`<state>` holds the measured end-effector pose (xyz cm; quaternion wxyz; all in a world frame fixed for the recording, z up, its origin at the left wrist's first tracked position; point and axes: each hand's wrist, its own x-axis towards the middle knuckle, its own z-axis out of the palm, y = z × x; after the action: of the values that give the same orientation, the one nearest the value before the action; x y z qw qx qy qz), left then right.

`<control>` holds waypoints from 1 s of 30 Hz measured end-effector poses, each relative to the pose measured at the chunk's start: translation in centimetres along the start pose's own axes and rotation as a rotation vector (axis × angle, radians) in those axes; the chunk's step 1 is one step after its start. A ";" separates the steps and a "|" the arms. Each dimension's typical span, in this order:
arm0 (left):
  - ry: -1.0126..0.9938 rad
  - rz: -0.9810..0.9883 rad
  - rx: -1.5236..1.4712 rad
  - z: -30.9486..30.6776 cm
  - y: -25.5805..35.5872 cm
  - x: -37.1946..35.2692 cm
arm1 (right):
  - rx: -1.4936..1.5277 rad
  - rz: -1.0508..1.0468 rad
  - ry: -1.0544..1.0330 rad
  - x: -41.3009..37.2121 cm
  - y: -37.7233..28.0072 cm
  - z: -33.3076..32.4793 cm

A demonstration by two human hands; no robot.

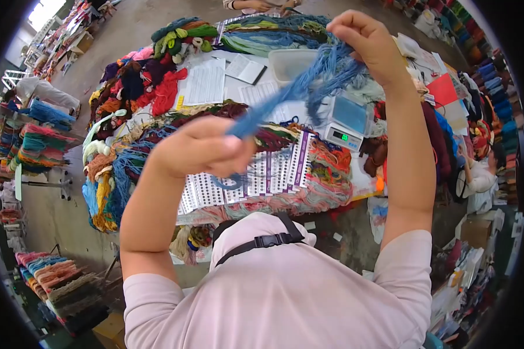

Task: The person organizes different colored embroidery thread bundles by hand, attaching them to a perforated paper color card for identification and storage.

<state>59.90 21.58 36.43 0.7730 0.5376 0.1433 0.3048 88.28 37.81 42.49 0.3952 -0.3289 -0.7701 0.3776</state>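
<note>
A skein of blue yarn (300,86) is stretched on a slant above the table. My left hand (202,146) is closed around its lower end, with a short loop of yarn hanging below the fist. My right hand (368,45), raised higher and farther out, has its fingers closed on the other end, where loose strands spread and dangle. Under the left hand lie white cards with rows of holes (268,174). A digital scale (344,134) with a lit green display sits below the right hand, a blue tray on its top.
Bundles of coloured yarn ring the table, including a red bundle (167,93) at left. Printed sheets (205,80), a notebook (245,70) and a clear plastic tub (288,63) lie beyond the cards. Other people are at the far edge and at right. Yarn racks (46,139) stand at left.
</note>
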 end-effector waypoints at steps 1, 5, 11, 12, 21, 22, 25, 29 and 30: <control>0.126 0.137 -0.028 0.6 0.8 -0.7 | 0.106 0.100 -0.121 -0.5 2.3 -1.2; 0.278 0.292 -0.249 0.3 4.0 -3.6 | 0.249 0.306 -0.394 -4.8 9.3 -2.9; 0.065 0.732 -0.209 2.2 8.8 -2.0 | 0.253 0.625 -0.144 -10.5 20.1 1.7; 0.096 0.766 -0.200 2.5 9.3 -1.8 | 0.231 0.643 -0.071 -11.5 22.9 2.4; 0.632 0.726 0.388 2.5 10.9 -3.6 | 0.226 1.086 0.296 -20.2 34.1 4.4; 0.869 0.678 0.501 3.7 9.9 -2.4 | 0.263 1.027 0.260 -19.7 33.1 4.7; 1.069 0.493 0.205 2.8 5.7 -0.8 | 0.376 0.879 0.203 -17.2 29.0 7.2; 0.818 0.305 -0.258 -0.7 -0.2 -3.2 | 0.460 0.777 0.123 -13.3 22.0 11.6; 0.789 0.357 -0.070 0.6 -0.6 -3.2 | 0.507 0.680 0.081 -13.0 20.9 12.3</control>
<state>57.96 19.04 35.77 0.6122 0.3696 0.3220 0.6205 88.16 33.84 15.27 0.3466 -0.4713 -0.4844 0.6504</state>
